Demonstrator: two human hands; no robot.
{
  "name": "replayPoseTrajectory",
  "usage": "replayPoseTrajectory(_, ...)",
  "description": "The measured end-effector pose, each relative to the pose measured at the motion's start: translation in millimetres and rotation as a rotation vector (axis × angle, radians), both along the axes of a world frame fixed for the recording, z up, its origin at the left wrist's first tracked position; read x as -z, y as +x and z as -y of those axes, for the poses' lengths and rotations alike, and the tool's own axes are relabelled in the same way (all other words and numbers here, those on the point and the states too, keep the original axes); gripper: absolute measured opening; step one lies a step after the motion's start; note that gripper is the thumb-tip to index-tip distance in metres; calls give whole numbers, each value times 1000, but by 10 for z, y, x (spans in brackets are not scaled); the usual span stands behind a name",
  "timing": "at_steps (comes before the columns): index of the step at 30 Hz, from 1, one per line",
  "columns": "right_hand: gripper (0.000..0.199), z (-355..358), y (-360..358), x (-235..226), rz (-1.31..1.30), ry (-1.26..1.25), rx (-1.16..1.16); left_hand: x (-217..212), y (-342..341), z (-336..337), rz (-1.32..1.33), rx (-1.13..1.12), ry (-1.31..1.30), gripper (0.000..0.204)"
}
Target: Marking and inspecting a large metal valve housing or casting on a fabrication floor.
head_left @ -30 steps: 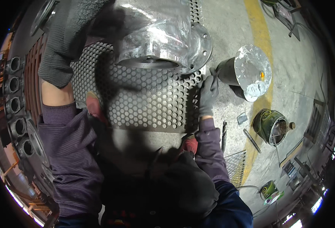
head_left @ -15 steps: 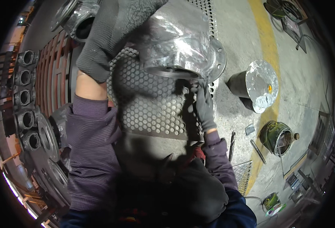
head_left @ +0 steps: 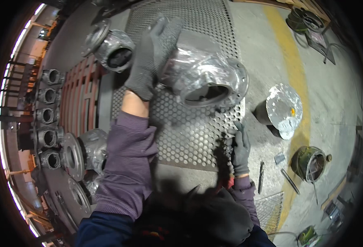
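Observation:
A silvery-grey metal pipe casting (head_left: 198, 61) with a shiny painted surface lies on a perforated metal plate (head_left: 185, 142). Its dark round opening faces me, and a drilled flange (head_left: 242, 78) juts out on its right. My left hand (head_left: 154, 55), in a grey knit glove, lies along the casting's left side with fingers stretched out and held flat. Nearer to me, my right hand (head_left: 241, 150) in a similar glove is just over the plate's right edge, apart from the casting. Its fingers are loosely extended, and I see nothing held in them.
Another flanged casting (head_left: 114, 49) stands at the far left. Several castings line the left side beside a red slatted rack (head_left: 80, 94). To the right are a paint-splashed can (head_left: 286, 109), a green-black pot (head_left: 309, 162), a drill bit (head_left: 261, 177) and a metal rod (head_left: 290, 181).
The view has shifted, so more of the casting shows and its opening now faces me more. My right hand has come away from the opening's rim toward me. My left hand remains at the casting's left.

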State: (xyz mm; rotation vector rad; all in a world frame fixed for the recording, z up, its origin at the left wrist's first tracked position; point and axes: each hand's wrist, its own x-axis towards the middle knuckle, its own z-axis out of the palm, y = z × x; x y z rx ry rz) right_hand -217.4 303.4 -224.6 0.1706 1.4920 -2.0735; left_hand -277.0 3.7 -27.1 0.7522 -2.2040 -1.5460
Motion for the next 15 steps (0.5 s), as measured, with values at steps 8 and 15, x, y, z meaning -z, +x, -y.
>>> replayPoseTrajectory(8, 47, -46, 17, 147, -91, 54, -27, 34, 282, 68, -268, 375, -1150, 44)
replayPoseTrajectory(15, 49, 79, 2, -131, -46, 4, -114, 153, 361, 129, -125, 152, -225, 46)
